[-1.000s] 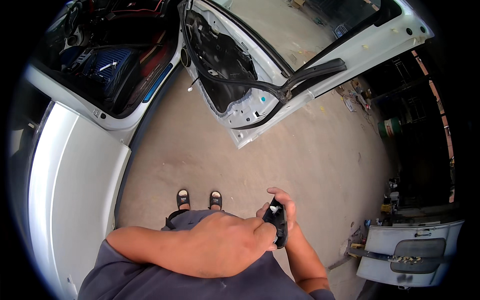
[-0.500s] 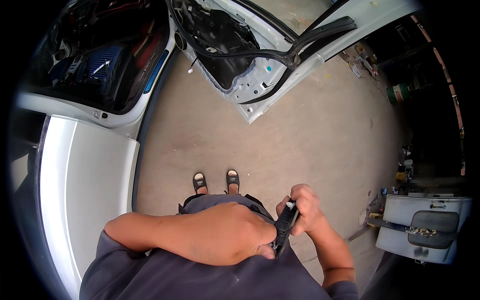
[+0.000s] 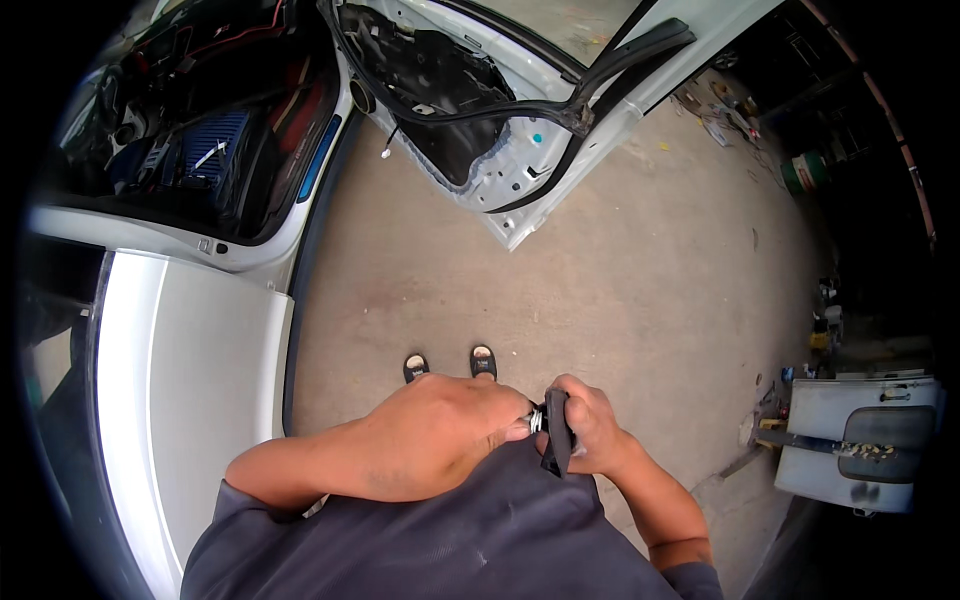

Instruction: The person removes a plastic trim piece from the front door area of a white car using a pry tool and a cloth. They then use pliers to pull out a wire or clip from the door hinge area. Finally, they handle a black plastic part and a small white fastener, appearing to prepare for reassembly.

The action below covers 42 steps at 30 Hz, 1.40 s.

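Observation:
In front of my body I hold a flat, dark plastic part [image 3: 558, 432] upright, its long edge turned toward me. My right hand [image 3: 594, 428] is closed round the part's right side, with the thumb near its top. My left hand [image 3: 470, 420] is closed in a pinch at its left face. Between those fingertips and the dark part shows a small white-and-silver piece [image 3: 537, 420], too small to name. The palm side of my left hand is hidden.
Ahead stands an open white car door [image 3: 520, 165] without its inner trim, a cable hanging from it. The car's cabin [image 3: 210, 150] lies open at left, beside another white door panel [image 3: 215, 370]. A worn white door [image 3: 850, 445] and a green bucket [image 3: 805, 173] are at right.
The dark part has turned from slanted to upright and moved slightly up and toward the left. My left hand has risen with it, now at its left face instead of its lower end.

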Each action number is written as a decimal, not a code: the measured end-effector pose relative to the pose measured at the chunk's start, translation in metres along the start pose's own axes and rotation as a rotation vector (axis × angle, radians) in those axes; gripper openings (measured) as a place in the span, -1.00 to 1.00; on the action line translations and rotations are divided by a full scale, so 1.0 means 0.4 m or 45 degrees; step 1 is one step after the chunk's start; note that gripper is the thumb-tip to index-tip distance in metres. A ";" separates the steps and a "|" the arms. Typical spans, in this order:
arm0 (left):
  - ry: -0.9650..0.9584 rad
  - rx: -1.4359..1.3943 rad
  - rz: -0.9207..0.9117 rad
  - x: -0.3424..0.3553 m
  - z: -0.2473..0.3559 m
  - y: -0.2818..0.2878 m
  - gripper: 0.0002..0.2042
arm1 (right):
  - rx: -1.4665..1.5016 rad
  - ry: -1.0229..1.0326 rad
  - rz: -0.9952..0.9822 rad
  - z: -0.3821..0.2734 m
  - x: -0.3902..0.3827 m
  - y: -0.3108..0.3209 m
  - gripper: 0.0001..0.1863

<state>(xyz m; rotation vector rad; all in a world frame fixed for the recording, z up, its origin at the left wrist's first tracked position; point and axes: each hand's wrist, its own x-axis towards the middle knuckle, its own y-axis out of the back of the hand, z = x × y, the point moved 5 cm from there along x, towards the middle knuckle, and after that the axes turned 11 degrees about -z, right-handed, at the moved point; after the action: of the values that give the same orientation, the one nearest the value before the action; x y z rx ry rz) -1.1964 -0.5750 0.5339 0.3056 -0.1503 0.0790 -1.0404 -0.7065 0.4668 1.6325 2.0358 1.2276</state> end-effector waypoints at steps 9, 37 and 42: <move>0.417 -0.797 0.011 -0.011 -0.068 -0.015 -0.80 | 0.452 0.006 -0.006 -0.030 -0.005 -0.003 0.27; 0.254 -0.341 0.352 -0.047 -0.087 0.020 -0.88 | 0.435 -0.232 -0.046 -0.070 0.036 0.034 0.17; 0.250 -0.307 0.399 -0.037 -0.082 0.023 -0.87 | 0.473 -0.260 -0.039 -0.072 0.040 0.039 0.18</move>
<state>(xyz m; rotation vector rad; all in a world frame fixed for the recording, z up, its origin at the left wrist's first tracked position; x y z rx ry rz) -1.2076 -0.5570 0.5032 0.0302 -0.0112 0.3967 -1.0542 -0.7049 0.5005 1.7879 2.2403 0.6651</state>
